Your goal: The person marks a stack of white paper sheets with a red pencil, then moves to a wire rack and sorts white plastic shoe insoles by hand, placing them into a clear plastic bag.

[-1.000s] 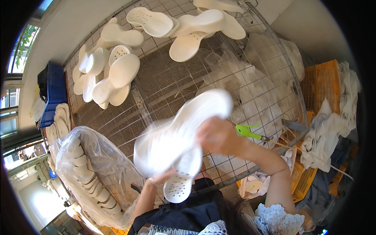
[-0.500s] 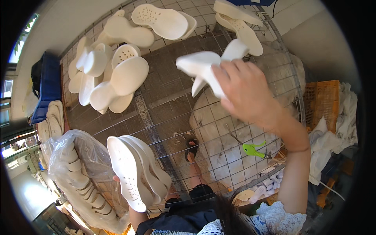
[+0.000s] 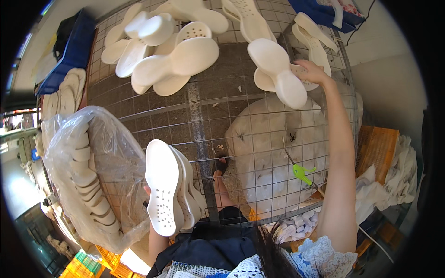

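Note:
My left hand (image 3: 147,190), mostly hidden, grips a stack of several white shoe soles (image 3: 162,178) upright at the front; rows of small holes show on the nearest. Out at the far right, my right hand (image 3: 314,74) has its fingers at the holed end of a white sole (image 3: 309,85) on the wire mesh. Another sole (image 3: 277,72) lies crosswise over it, smooth side up. Left of them, a loose pile of soles (image 3: 174,60) rests on the mesh, and more soles (image 3: 250,21) lie just behind.
A clear plastic bag (image 3: 111,134) of stacked soles lies at left, near a blue crate (image 3: 69,53). On the mesh rack (image 3: 222,99), a green-handled tool (image 3: 303,174) stands near my right arm. Large pale bags (image 3: 269,153) sit underneath. Orange crates (image 3: 376,150) and white cloth are at right.
My right hand has moved away and to the right, and its soles now lie on the mesh. The view has shifted. My left hand still holds its stack.

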Action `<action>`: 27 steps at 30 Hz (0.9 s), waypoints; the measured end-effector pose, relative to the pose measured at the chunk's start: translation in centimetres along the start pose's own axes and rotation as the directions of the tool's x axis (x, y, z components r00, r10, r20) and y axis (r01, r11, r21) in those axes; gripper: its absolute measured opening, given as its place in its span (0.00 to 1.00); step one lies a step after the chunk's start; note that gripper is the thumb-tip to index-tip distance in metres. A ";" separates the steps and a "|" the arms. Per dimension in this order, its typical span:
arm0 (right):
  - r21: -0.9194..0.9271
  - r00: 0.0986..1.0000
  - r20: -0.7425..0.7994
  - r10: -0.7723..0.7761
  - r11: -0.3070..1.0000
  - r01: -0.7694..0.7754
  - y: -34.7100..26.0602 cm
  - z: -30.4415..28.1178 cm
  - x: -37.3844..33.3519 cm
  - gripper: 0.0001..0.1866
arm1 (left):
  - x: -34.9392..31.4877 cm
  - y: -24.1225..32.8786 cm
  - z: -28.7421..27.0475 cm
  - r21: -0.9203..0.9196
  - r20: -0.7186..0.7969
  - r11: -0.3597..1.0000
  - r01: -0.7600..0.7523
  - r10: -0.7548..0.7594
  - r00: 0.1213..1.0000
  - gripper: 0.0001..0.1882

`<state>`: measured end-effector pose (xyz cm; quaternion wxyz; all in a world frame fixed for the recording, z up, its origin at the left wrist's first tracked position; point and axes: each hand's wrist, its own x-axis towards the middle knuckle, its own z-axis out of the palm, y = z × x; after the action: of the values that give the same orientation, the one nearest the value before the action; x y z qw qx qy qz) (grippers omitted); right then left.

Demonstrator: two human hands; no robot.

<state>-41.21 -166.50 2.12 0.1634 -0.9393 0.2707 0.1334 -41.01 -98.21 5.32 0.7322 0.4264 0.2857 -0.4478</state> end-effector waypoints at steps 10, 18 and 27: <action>-0.181 0.828 -0.555 0.087 0.958 -0.222 -16.2 -1.6 -21.2 0.21 | -2.9 1.2 -5.2 0.335 0.032 0.931 -0.146 0.143 0.989 0.34; 0.848 0.733 0.529 -0.428 0.302 -0.436 -37.5 19.9 -31.6 0.28 | -3.2 3.0 -6.8 0.568 0.127 0.566 -0.598 0.658 0.742 0.35; 0.162 0.633 -0.232 -0.739 0.612 0.774 -42.7 17.8 -32.6 0.35 | -8.3 2.0 -14.9 -0.434 0.168 0.826 -0.361 0.468 0.868 0.32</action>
<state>-47.21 -110.47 6.98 0.2998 -0.9443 -0.1265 -0.0499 -43.40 -81.21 5.61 0.9135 0.2605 0.1669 -0.2640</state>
